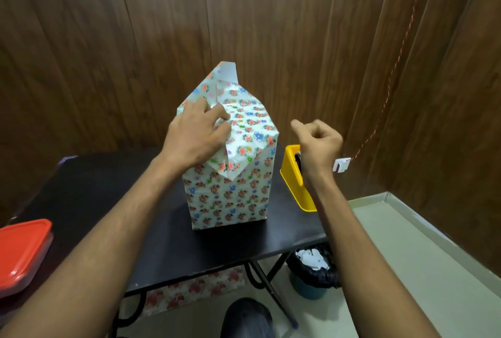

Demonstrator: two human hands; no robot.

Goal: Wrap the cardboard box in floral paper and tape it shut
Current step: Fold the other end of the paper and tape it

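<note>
Standing upright at the middle of the frame, on a black counter (162, 243), is the box (230, 188), already covered in white paper (249, 126) printed with small red, blue and orange flowers. No writing or brand can be read anywhere. Its sides are smooth and closed; the top is unfinished, with folded flaps meeting in a slope and one flap standing up at the far side, its plain white back showing. The left hand (193, 134) rests on the upper left of the box, fingers (217, 118) curled onto a fold of paper and pinching it down. The right hand (318, 142) hangs in the air just right of the box, apart from it, fingers curled into a loose fist; whether they hold anything I cannot tell. Below that hand, right of the box, sits a yellow tub (294, 186). A red-lidded container (23, 251) lies at the lower left. Under the counter stands a lined bin (311, 275) with paper scraps.
</note>
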